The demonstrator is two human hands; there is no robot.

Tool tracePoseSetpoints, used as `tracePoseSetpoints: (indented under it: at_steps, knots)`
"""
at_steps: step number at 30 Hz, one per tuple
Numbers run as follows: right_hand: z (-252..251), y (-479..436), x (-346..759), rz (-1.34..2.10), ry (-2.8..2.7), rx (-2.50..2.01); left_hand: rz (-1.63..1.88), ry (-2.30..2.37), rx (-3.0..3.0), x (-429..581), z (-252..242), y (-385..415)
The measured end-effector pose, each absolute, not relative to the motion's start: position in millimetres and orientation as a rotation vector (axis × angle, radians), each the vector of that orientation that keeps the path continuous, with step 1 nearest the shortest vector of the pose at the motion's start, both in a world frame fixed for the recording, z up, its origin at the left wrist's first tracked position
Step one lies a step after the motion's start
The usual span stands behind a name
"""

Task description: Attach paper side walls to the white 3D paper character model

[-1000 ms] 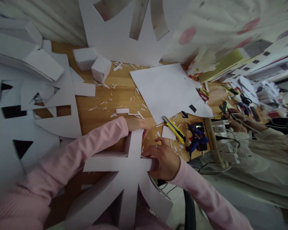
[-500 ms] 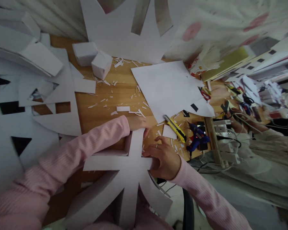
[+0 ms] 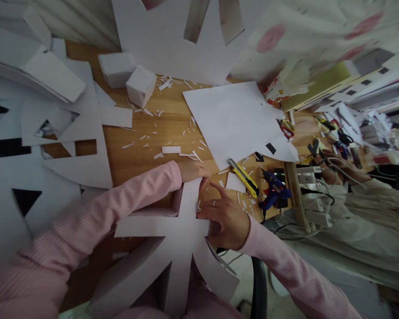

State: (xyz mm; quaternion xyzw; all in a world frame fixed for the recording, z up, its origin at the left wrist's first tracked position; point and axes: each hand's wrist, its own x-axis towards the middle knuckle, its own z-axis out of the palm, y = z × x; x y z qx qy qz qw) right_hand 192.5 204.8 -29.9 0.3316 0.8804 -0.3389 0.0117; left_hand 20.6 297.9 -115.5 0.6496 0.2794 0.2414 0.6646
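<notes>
A white foam-board shape [image 3: 181, 226], like a cross with two slanting legs and folded side walls, lies in front of me at the table's near edge, its lower part over my lap. My left hand [image 3: 192, 170] curls over the far end of its upright bar, its fingertips partly hidden. At the short right arm of the shape, my right hand [image 3: 224, 219] pinches the board between thumb and fingers, its index finger raised toward my left hand. Just beyond my right hand are a yellow utility knife [image 3: 244, 178] and a blue glue gun [image 3: 273, 189].
A large white sheet [image 3: 236, 119] lies ahead, with paper scraps around it. Two white boxes [image 3: 141, 86] stand at the back left, near stacked cut boards [image 3: 63, 173]. Power strips [image 3: 314, 204] and cables line the right edge. Another person's hands [image 3: 335, 168] work farther right.
My right index finger has straightened and lifted toward the far end of the upright bar. My left hand and the foam-board shape stay nearly in place; the view has shifted slightly.
</notes>
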Motion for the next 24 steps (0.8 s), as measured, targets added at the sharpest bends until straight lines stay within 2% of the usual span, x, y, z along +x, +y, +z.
tracePoseSetpoints:
  at_steps: [8, 18, 24]
  knots:
    - [-31, 199, 200, -1.156, 2.592, 1.202, 0.250, 0.514, 1.696, 22, -114, 312]
    - [-26, 201, 202, -1.224, 2.615, 1.085, 0.199, 0.526, 1.630, 16, -100, 308]
    - [-24, 205, 202, -1.263, 2.520, 1.164, 0.152, 0.503, 1.526, 15, -96, 310]
